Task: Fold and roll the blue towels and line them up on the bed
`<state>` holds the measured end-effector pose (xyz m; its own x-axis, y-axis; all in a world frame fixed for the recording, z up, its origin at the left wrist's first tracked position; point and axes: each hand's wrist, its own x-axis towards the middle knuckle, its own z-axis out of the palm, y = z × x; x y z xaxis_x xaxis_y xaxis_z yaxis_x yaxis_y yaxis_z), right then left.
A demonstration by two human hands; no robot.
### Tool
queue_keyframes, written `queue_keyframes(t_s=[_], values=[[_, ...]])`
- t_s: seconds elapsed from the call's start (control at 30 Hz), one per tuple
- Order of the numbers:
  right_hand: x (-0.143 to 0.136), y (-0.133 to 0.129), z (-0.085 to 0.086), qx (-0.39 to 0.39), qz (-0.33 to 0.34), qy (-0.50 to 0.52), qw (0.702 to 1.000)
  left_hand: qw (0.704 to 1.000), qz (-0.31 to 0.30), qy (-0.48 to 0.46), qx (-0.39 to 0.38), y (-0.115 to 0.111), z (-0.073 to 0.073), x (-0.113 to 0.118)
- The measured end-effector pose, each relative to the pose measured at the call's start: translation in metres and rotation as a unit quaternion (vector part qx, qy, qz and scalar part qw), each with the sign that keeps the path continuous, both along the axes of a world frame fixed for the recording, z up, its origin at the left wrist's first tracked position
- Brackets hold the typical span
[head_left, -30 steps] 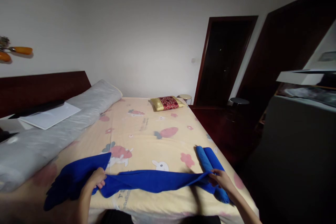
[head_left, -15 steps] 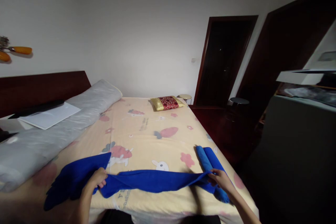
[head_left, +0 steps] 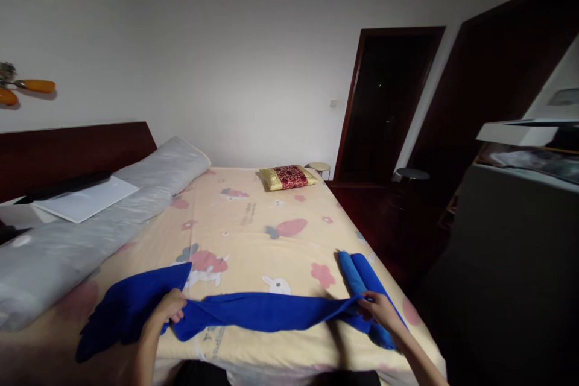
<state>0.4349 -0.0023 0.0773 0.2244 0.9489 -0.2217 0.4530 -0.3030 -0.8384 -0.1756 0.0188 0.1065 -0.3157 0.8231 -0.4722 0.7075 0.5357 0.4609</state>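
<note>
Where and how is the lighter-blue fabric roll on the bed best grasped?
Probably around the far portion of the lighter-blue cylindrical fabric roll, approached from above and its left. That side is exposed; a darker-blue fabric roll lies along its right, and the long blue cloth strip hides its middle.

Gold-and-red cushion [head_left: 289, 178] centre frame. Grey bolster [head_left: 156, 178] at left, white panel [head_left: 90, 198] on it. Orange wall fixture [head_left: 38, 86] upper left. Dark door [head_left: 389, 90] upper right, pale stool [head_left: 319, 166] near its foot.

Left hand [head_left: 172, 306] and right hand [head_left: 379, 310] pinch a long blue fabric strip [head_left: 266, 312] stretched between them over the cream, carrot-printed bed sheet [head_left: 244, 241]; two blue fabric rolls [head_left: 370, 274] lie by the right hand.
</note>
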Motion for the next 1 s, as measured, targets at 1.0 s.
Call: queue_keyframes(t_s=[1.0], values=[[-0.006, -0.001, -0.003, 0.011, 0.034, 0.014, 0.999, 1.000, 0.003, -0.014, 0.011, 0.000, 0.007, 0.010]])
